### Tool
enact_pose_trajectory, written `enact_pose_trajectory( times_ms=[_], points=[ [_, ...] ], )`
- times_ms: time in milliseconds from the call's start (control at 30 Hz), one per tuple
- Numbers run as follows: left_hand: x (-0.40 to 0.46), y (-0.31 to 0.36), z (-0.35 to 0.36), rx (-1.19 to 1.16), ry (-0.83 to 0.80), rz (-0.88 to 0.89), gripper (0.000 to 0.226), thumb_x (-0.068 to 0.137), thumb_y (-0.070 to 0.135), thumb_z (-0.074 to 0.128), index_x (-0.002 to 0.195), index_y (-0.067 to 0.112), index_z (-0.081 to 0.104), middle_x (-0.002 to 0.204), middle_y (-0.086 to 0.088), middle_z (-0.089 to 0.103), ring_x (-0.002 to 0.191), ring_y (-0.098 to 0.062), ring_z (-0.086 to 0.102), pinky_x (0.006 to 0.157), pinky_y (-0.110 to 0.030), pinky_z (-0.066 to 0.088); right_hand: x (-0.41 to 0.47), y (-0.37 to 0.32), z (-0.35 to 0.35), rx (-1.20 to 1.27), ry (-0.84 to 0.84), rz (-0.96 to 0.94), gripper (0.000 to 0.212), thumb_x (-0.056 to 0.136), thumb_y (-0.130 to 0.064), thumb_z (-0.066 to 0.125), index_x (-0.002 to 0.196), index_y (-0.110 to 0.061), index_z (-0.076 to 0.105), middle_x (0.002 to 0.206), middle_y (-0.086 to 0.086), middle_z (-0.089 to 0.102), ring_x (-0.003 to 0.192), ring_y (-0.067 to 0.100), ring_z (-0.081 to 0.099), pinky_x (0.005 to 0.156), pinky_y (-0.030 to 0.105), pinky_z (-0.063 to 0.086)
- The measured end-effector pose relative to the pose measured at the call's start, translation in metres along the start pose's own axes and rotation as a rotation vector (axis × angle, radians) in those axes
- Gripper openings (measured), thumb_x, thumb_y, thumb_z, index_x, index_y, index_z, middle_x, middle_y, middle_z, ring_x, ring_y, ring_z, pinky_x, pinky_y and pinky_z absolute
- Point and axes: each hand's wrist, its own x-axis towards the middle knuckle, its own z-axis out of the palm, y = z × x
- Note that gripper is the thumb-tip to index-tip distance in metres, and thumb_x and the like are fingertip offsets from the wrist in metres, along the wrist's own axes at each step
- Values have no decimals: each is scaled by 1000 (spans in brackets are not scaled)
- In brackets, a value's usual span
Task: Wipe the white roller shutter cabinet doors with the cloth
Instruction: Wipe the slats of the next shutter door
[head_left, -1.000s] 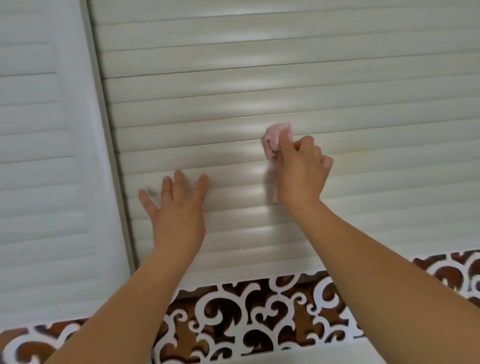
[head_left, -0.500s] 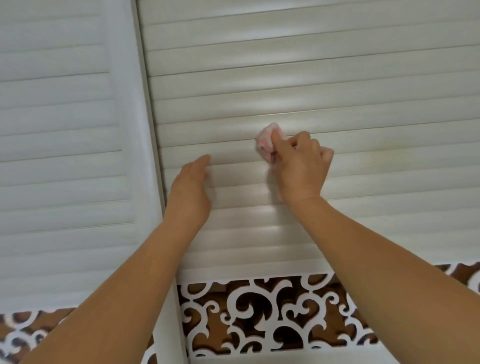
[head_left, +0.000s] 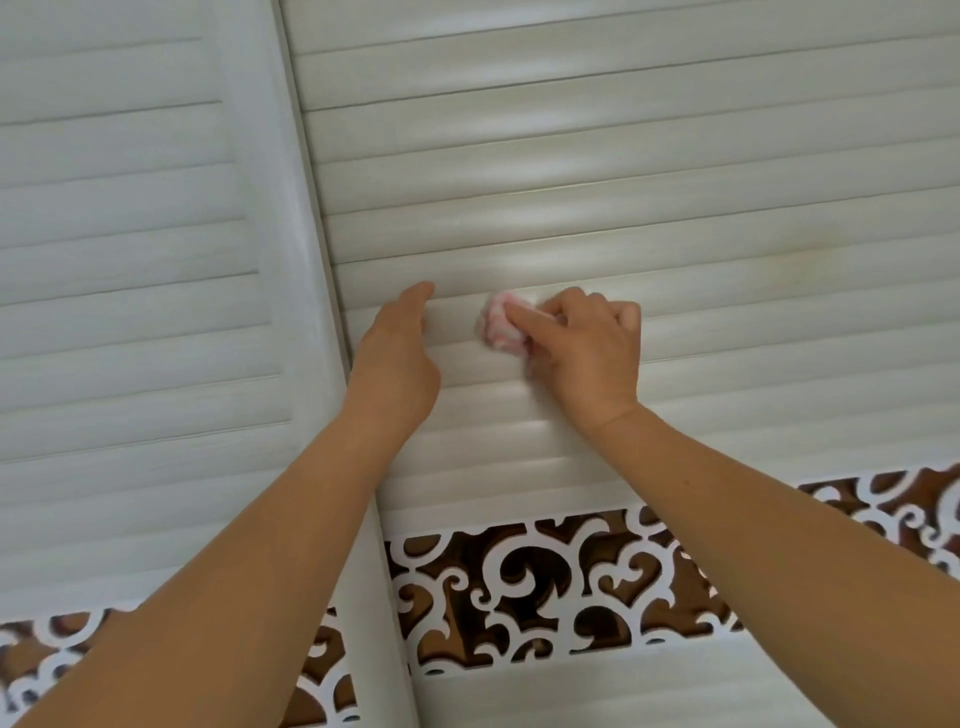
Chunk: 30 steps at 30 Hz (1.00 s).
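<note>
Right hand (head_left: 587, 353) curled around a small bunched pink-and-white cloth (head_left: 500, 326), index finger stretched along its top, pressing it against a slat of the right-hand roller shutter door (head_left: 675, 208). Cloth sitting low on the slatted panel, a few slats above the bottom edge, just right of the left hand. Left hand (head_left: 397, 358) relaxed and holding nothing, fingers extended edge-on against the same door, close to the vertical frame strip (head_left: 332, 291) dividing the two doors. Near each other but apart, the two hands, cloth between them. Left-hand shutter door (head_left: 130, 249) further left, slatted and white, untouched by either hand. Below the slats, a band of white scrollwork fretwork (head_left: 545, 587) over a brown backing, crossed by both forearms.
</note>
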Motion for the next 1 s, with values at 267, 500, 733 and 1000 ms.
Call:
enact_pose_trajectory(
  times_ms=[267,500,733,1000],
  points=[
    [-10,2,11,147,-26,78,60,86,0,47,142,12,31,137,-12,41,124,-26,44,107,-45,27,-34,-38,20,19,-131,-132,59,45,-20,88,101,-31,72,74,-4,62,61,22,58,67,31,22],
    [-30,23,30,334,-111,158,83,76,-14,40,146,23,21,149,3,29,134,-11,30,115,-46,-5,-89,-10,13,20,-170,-231,41,47,-20,88,85,-27,75,70,-3,60,59,21,56,72,32,27],
    [-31,8,29,380,-76,178,76,79,-16,34,145,22,28,146,1,38,131,-12,36,116,-37,-7,-112,53,-18,47,-59,497,16,84,-21,63,98,-24,71,85,4,61,65,19,52,72,27,18],
    [-33,12,33,444,-48,205,68,82,-9,35,142,23,34,145,2,41,127,-15,42,115,-35,-9,-93,-15,4,159,-50,650,18,89,-23,62,105,-29,67,93,-1,59,77,21,53,73,28,24]
  ],
)
